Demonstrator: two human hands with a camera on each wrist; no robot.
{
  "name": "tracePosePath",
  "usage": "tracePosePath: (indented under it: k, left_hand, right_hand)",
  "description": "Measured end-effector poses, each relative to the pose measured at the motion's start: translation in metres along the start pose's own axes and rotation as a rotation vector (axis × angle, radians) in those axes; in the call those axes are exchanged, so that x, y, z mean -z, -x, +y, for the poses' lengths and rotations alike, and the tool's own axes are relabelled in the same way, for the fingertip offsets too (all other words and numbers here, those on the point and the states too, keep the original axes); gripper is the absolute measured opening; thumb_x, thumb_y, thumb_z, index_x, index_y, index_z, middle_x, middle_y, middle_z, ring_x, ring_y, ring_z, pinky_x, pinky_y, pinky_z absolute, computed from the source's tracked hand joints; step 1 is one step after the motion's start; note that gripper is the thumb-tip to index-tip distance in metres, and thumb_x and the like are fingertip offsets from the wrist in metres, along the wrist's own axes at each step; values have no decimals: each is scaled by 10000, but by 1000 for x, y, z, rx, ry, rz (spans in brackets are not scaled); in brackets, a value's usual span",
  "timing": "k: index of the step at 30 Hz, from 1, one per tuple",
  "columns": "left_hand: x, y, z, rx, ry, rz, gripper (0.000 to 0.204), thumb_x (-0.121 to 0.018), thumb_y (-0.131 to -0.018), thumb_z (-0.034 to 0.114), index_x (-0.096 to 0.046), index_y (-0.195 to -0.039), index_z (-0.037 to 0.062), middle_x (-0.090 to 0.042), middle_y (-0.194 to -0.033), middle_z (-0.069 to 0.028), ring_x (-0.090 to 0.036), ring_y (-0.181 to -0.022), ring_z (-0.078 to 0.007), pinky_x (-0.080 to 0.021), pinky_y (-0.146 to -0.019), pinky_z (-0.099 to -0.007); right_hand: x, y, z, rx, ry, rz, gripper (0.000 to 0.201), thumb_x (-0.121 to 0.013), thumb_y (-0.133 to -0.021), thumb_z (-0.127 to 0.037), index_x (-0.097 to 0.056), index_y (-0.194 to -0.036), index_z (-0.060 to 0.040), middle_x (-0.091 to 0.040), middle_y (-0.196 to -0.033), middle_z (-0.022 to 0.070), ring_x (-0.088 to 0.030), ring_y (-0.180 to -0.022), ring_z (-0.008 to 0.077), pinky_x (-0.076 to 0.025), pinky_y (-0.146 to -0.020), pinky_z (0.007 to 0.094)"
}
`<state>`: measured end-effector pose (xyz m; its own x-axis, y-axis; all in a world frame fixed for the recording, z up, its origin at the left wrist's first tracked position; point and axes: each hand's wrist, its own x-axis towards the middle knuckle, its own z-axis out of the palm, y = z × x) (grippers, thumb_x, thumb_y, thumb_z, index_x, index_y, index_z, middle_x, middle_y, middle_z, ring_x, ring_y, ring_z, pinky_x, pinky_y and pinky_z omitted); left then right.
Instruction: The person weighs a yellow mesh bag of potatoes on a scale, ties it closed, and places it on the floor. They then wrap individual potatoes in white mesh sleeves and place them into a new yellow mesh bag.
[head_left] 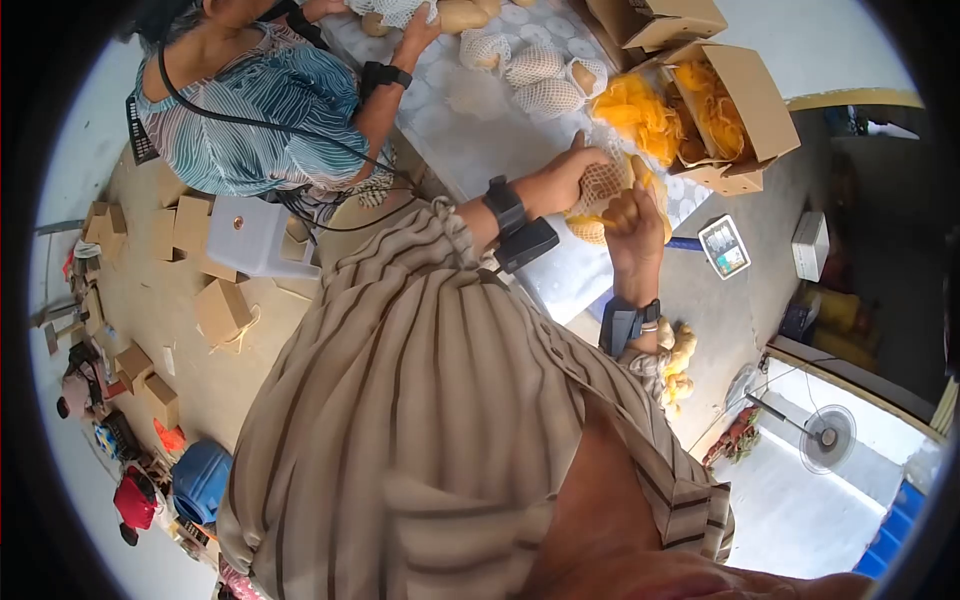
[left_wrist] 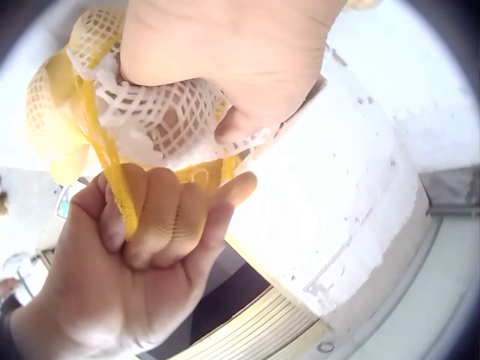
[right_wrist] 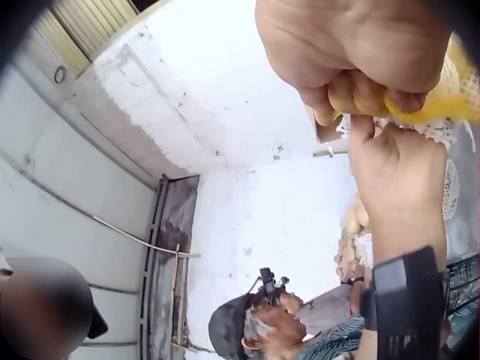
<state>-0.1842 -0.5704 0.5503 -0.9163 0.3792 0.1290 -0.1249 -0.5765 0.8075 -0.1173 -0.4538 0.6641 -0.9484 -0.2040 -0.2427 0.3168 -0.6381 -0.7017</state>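
Observation:
My left hand [head_left: 570, 185] grips a white foam net sleeve [left_wrist: 169, 112] around a tan item; in the left wrist view this hand [left_wrist: 225, 52] covers part of the sleeve. A yellow net bag [left_wrist: 105, 154] with sleeved, pale items bulging in it lies against that sleeve. My right hand [head_left: 636, 225] has its fingers curled round a strand of the yellow net. That strand crosses the fingers of the right hand [left_wrist: 142, 255] in the left wrist view. At the top of the right wrist view, the right hand [right_wrist: 356, 52] is close above the left hand [right_wrist: 401, 172].
Several foam-sleeved items [head_left: 535, 68] lie on the patterned table [head_left: 440, 115]. Yellow nets [head_left: 635, 112] spill beside an open cardboard box [head_left: 750, 115]. Another person [head_left: 260, 120] works at the table's left. A scale display [head_left: 724, 247] stands beyond my right hand.

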Motion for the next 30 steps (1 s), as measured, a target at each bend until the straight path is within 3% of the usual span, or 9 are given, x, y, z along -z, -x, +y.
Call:
tracePosePath:
  k: [2,7,9,13,16,19,23,27,30]
  left_hand:
    - [-4,13,11,332,856,80,354,-365,-883,61,-469,-1222,54,-570,-1136,-130,-556,-1086,-278,-460,-960,-409]
    - [4,29,20,292,491,42,417,-372,-878,40,-432,-1290,17,-553,-1176,-131,-563,-1079,-227,-470,-945,-350]
    - [4,32,39,369,-102,18,479,-389,-887,31,-356,-1363,-7,-525,-1235,-137,-568,-1065,-198,-479,-926,-297]
    - [18,23,15,321,-12,17,538,-426,-899,44,-274,-1411,-15,-506,-1254,-135,-568,-1052,-173,-488,-875,-252]
    - [8,20,25,420,25,202,584,-458,-917,90,-207,-1434,-12,-491,-1249,-139,-552,-1073,-166,-478,-867,-258]
    - [-16,25,20,345,-29,192,712,-541,-882,131,-132,-1439,-39,-436,-1310,-196,-500,-1161,-218,-428,-956,-311]
    - [-26,32,-12,142,-386,18,925,-640,-850,217,21,-1450,-24,-406,-1332,-197,-458,-1196,-242,-369,-1008,-328]
    - [-19,8,-50,66,-601,28,1000,-683,-820,175,72,-1449,-3,-440,-1302,-155,-469,-1173,-209,-356,-1017,-312]
    - [-25,25,-8,125,-248,38,940,-639,-846,112,75,-1451,23,-474,-1257,-126,-515,-1119,-192,-414,-973,-299]
  right_hand:
    - [9,4,0,1,-65,7,311,-442,-955,-92,-453,-1261,-43,-307,-599,-59,-296,-509,49,-271,-468,196]
    - [20,7,-3,58,-44,81,297,-444,-956,-101,-467,-1249,-52,-320,-605,-60,-297,-512,51,-276,-475,201]
    - [19,6,-4,62,-68,20,274,-444,-957,-101,-482,-1224,-55,-330,-613,-61,-303,-517,50,-279,-479,199]
    - [10,6,1,85,0,124,297,-445,-953,-95,-472,-1243,-39,-338,-621,-56,-314,-526,50,-280,-483,196]
    - [4,3,7,92,100,177,344,-458,-949,-91,-470,-1284,-17,-352,-632,-63,-327,-542,40,-282,-492,189]
    - [6,1,8,156,359,192,317,-488,-938,-86,-538,-1239,-1,-408,-659,-66,-356,-570,27,-293,-509,182]
    - [2,-4,-3,295,821,254,218,-534,-911,-61,-659,-1076,6,-499,-692,-59,-404,-595,25,-314,-529,182]
    - [20,-6,11,358,885,141,186,-548,-898,-38,-660,-1038,10,-507,-679,-68,-412,-595,17,-322,-534,181]
    - [-2,17,14,197,1013,53,144,-562,-890,-29,-648,-995,21,-542,-729,-63,-452,-666,18,-374,-581,186]
